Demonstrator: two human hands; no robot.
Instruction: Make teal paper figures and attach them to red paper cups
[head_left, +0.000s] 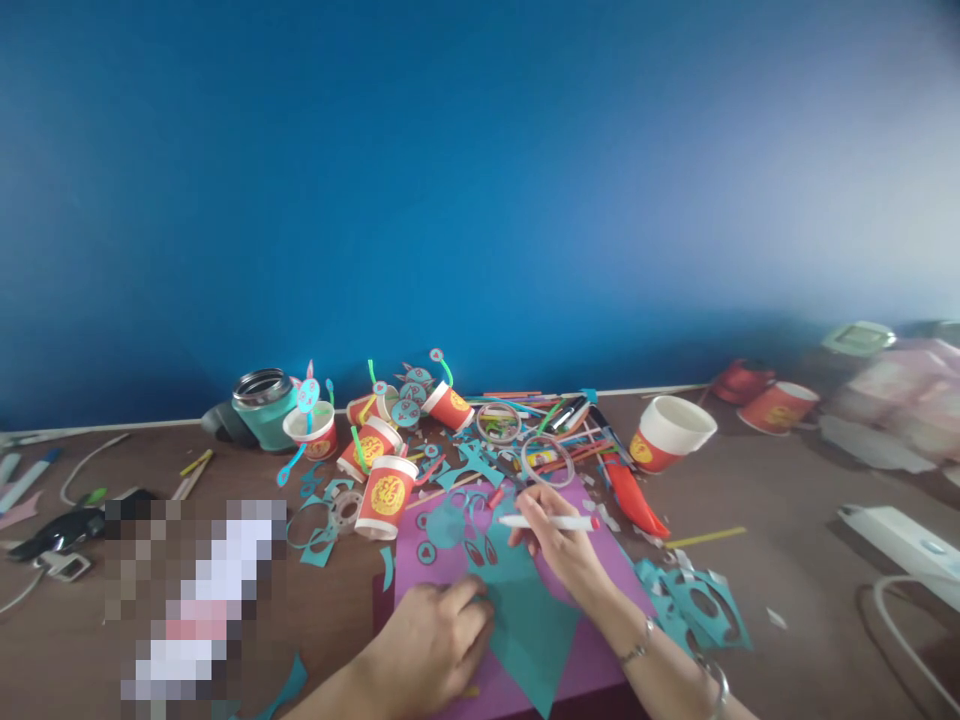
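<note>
A white marker (562, 522) with a red end is gripped in my right hand (551, 535), just above a purple sheet (615, 580). My left hand (442, 635) rests with curled fingers at the left edge of a teal paper (536, 625); its fingertips are hidden. Two pointed teal shapes with red outlines (481, 552) lie between the hands. Nearby are a plain teal disc (450, 522) and small round pieces with red marks (426, 552). A small red cap (496, 497) lies at the purple sheet's far side.
Several red paper cups (386, 497) stand or lie behind the sheet, some with teal cutouts. A teal jar (264, 410), tape rolls (547, 460), a red-handled tool (634, 498), paper scraps (697, 605), stacked cups (671, 432) and a white power strip (900, 545) surround it.
</note>
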